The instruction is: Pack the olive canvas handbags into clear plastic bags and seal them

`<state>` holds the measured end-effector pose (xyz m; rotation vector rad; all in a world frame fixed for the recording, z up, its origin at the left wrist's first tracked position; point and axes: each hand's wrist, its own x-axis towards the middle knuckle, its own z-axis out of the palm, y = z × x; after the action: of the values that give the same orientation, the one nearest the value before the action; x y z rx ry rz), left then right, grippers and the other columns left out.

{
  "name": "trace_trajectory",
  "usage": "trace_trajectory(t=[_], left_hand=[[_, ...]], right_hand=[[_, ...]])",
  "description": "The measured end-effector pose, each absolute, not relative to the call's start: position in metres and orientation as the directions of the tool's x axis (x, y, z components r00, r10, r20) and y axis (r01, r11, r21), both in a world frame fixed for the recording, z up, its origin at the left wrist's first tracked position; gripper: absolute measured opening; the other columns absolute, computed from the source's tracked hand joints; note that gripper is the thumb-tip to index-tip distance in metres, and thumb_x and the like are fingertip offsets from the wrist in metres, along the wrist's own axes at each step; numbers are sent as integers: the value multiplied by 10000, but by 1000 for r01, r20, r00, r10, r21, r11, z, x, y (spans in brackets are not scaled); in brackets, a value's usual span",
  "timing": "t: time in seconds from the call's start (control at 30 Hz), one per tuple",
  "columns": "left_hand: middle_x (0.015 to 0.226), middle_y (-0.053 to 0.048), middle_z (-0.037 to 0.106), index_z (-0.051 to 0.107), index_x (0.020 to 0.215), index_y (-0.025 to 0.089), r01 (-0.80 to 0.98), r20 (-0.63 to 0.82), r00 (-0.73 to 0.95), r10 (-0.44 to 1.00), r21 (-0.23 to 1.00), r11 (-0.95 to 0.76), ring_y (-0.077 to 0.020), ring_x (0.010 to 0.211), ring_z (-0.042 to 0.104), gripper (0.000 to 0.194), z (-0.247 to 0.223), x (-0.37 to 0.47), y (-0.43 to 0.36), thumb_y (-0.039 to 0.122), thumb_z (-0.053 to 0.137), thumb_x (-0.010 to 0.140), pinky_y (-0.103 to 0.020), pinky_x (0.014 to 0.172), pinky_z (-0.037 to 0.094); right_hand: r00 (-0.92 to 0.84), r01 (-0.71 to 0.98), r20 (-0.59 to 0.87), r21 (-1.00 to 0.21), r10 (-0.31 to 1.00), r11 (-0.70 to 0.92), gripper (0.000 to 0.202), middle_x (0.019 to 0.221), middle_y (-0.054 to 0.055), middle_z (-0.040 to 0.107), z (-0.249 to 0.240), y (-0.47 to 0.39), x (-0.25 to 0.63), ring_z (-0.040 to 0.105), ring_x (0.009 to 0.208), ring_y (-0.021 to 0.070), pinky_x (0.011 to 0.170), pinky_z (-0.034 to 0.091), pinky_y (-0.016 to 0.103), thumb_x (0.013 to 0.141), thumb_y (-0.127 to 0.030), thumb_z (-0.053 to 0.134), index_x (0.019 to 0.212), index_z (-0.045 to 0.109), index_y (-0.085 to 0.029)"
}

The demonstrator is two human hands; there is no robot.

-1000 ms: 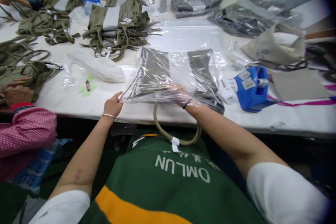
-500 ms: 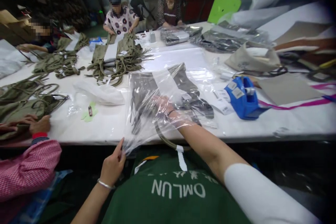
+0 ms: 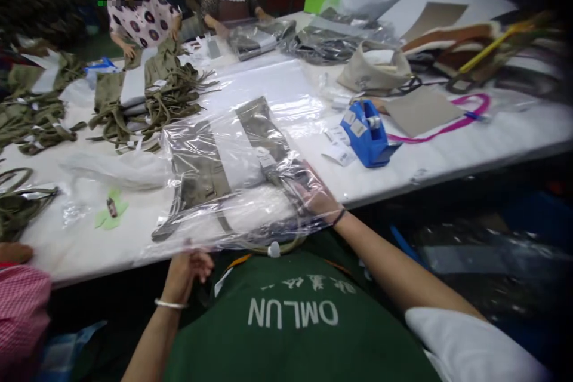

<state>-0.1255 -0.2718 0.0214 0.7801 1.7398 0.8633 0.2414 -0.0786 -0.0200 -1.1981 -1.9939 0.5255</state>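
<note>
A khaki fabric item with straps (image 3: 197,161), wrapped by a white band (image 3: 237,152), lies inside a clear plastic bag (image 3: 264,206) at the table's front edge. My right hand (image 3: 320,200) is inside the bag's right side, beside the dark straps, fingers stretched out under the film. My left hand (image 3: 190,268) is at the bag's near edge, with curled, slightly blurred fingers that seem to pinch the film. A strap loop with a white tag (image 3: 274,249) hangs out of the bag toward my green apron (image 3: 286,334).
A blue tape dispenser (image 3: 369,134) stands to the right, near a beige fabric piece (image 3: 373,68). Stacked khaki items (image 3: 147,89) lie at the left. Clear flat bags (image 3: 268,89) lie behind. Co-workers stand across the table; a checked sleeve (image 3: 24,304) shows at left.
My right hand has moved from the middle of the plastic bag to its right side. The bag and fabric item now lie flatter and wider. My view has turned right.
</note>
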Motion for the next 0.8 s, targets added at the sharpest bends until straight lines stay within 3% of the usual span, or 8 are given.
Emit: trace_trajectory(t=[0.07,0.13,0.27,0.47,0.53,0.63,0.7,0.8], left_hand=[[1043,-133,744,697,1122,173,298,-357,64,932,898,323,-250,851,722,554,35,-87,-232,622,484,876,-377,694,604],[1360,-94,626,621,1307,252,425,-150,365,919,905,-21,-254,1215,622,443,41,-50,-192,463,493,939,-437,1027,527],[1497,-88,495,565,1360,232,517,206,564,800,668,-536,-227,1432,404,424,24,10,-122,219,400,970,-478,1192,371],[1415,-134,571,625,1236,157,712,256,525,812,390,-584,-294,1406,435,360,-2,43,-57,153,509,895,-552,1210,249],[1413,-157,567,625,1230,134,711,201,577,792,353,-608,-301,1406,432,363,-1,44,-46,144,526,881,-554,1216,200],[1430,-158,552,615,1245,135,681,188,627,756,339,-649,-288,1420,412,365,3,49,-33,121,498,899,-546,1216,174],[1442,-149,543,608,1256,145,693,213,599,772,344,-633,-288,1423,405,367,3,56,-27,117,482,912,-553,1210,166],[1418,-163,559,610,1248,142,752,227,512,828,348,-560,-312,1381,448,360,0,71,-18,116,476,914,-581,1182,194]], right_hand=[[-263,525,405,-701,876,482,629,1586,113,356,-18,-94,245,355,1457,269,1228,300,472,979,-334,480,1558,281,-189],[-249,466,449,-722,858,512,599,1562,111,400,-14,-109,243,377,1446,260,1221,311,474,977,-338,488,1538,329,-198],[-168,484,473,-725,865,490,639,1583,137,354,-8,-143,254,327,1473,260,1219,308,480,965,-323,513,1547,299,-170],[27,490,399,-804,916,336,233,1131,89,722,-21,-181,281,672,1107,251,1026,512,445,954,-370,545,1082,679,-229],[184,446,267,-881,946,161,273,876,62,739,-24,-184,286,730,831,233,801,589,375,916,-465,596,980,663,-208],[270,364,45,-929,962,-59,394,606,0,643,-25,-184,301,657,505,175,513,510,262,875,-583,605,846,617,-191],[268,406,-5,-906,963,-117,437,604,3,641,-25,-183,316,656,505,172,513,499,252,848,-621,617,851,622,-184],[257,526,-18,-836,966,-156,675,872,67,728,-30,-179,331,717,688,222,605,549,299,726,-637,732,1192,593,-168]])
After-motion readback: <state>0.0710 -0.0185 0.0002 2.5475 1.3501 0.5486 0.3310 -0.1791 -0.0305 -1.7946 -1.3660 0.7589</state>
